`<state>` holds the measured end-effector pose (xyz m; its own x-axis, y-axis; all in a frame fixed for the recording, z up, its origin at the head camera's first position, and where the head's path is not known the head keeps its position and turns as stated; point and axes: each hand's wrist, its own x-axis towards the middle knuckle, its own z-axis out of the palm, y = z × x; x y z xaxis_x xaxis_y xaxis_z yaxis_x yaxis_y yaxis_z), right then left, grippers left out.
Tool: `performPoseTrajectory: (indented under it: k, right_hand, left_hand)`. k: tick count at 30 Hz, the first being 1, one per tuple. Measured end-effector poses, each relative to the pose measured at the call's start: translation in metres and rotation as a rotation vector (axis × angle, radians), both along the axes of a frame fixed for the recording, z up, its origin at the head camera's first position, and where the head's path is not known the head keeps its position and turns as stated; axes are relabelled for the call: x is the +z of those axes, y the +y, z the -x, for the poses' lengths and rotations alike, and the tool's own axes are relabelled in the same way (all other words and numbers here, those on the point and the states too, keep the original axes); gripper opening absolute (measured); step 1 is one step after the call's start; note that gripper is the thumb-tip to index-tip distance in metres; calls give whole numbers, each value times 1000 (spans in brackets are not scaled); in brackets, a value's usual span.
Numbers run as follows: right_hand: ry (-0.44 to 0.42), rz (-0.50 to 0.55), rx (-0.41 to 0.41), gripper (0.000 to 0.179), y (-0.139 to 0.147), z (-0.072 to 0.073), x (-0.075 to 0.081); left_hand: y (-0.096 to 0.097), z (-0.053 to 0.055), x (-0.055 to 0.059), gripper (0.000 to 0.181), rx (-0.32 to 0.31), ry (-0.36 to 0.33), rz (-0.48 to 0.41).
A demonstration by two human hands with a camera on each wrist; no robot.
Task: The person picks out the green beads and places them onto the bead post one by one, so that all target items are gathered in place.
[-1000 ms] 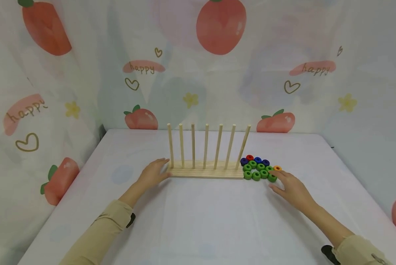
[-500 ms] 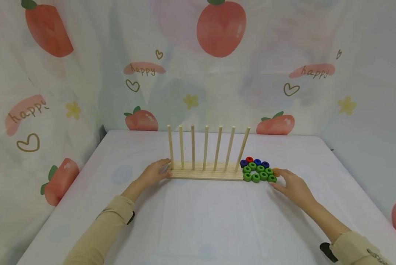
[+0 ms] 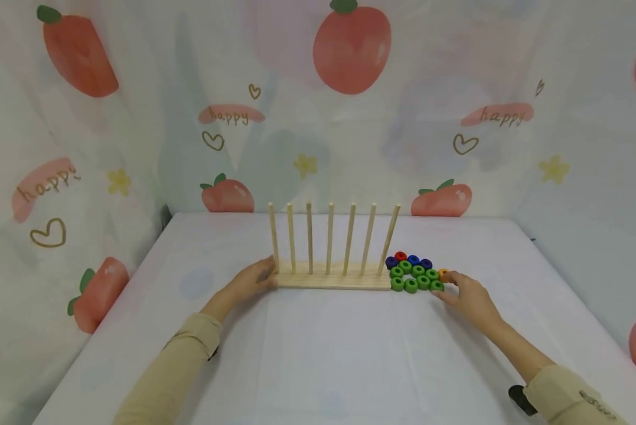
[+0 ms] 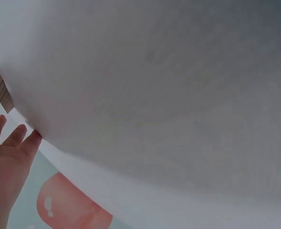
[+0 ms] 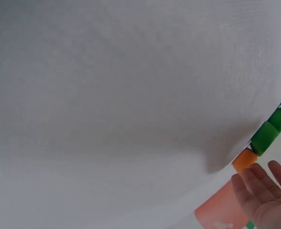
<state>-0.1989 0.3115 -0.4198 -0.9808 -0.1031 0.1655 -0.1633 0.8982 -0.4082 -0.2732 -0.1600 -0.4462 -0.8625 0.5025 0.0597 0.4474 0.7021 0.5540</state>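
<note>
A wooden peg rack (image 3: 332, 280) stands on the table, its several upright pegs bare. My left hand (image 3: 250, 281) lies at the rack's left end with thumb and fingers spread; the left wrist view shows those fingers (image 4: 31, 142) extended beside the wooden base (image 4: 3, 95). Against the rack's right end lies a cluster of small rings: several green rings (image 3: 417, 270), a red ring (image 3: 400, 256) and blue and purple ones behind. My right hand (image 3: 473, 300) is at the cluster's right side, its extended fingertips touching or very near the orange ring (image 5: 245, 160), thumb by the front green ring (image 3: 437, 285).
A white cloth covers the table (image 3: 328, 354). Behind it and at both sides hang printed curtains (image 3: 360, 147) with fruit, hearts and lettering. The table's back edge runs behind the rack.
My right hand has moved slightly inward to the orange ring, its fingertips now beside it. My left hand stays at the rack's left end. The rings and rack keep their places.
</note>
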Motion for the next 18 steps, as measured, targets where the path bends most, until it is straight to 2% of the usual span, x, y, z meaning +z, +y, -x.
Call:
performPoseTrajectory:
  k: [2, 8, 18]
  right_hand:
    - [-26, 13, -11, 45, 1, 2, 1]
    - [-91, 58, -45, 42, 2, 8, -1]
    - [-115, 62, -97, 45, 3, 13, -2]
  left_hand:
    - [0, 1, 1, 60, -20, 23, 39]
    - [1, 2, 5, 59, -42, 37, 123]
    - [4, 5, 2, 61, -45, 63, 140]
